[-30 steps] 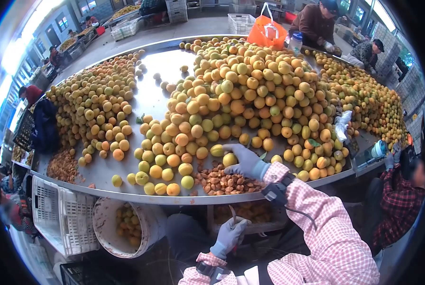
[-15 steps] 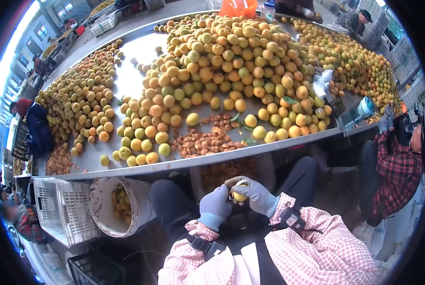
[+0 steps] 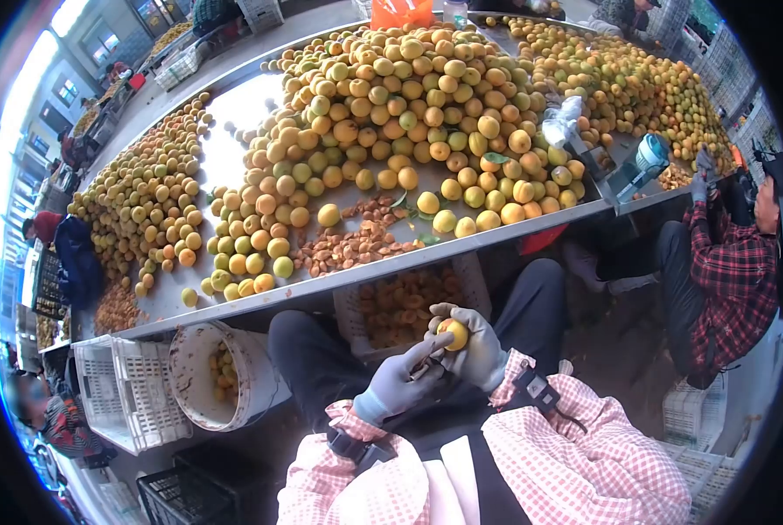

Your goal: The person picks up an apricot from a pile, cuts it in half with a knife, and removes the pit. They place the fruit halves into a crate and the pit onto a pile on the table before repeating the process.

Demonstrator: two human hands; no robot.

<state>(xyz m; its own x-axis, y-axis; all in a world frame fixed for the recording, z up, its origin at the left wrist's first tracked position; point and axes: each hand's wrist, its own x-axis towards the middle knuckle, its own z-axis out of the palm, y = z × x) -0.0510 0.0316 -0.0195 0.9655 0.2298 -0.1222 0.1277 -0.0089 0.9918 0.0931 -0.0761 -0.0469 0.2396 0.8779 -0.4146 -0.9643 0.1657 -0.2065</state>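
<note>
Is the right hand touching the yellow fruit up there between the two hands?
Touching. The head view shows the gloved right hand cupped around the fruit, its fingers against the skin.

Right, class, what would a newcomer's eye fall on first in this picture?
First, the great heap of yellow-orange fruit filling the middle of the metal table. Then, low in the picture, two gloved hands: the right hand holds one fruit, with the left hand beside it. The bright orange bag stands out at the top edge.
</note>
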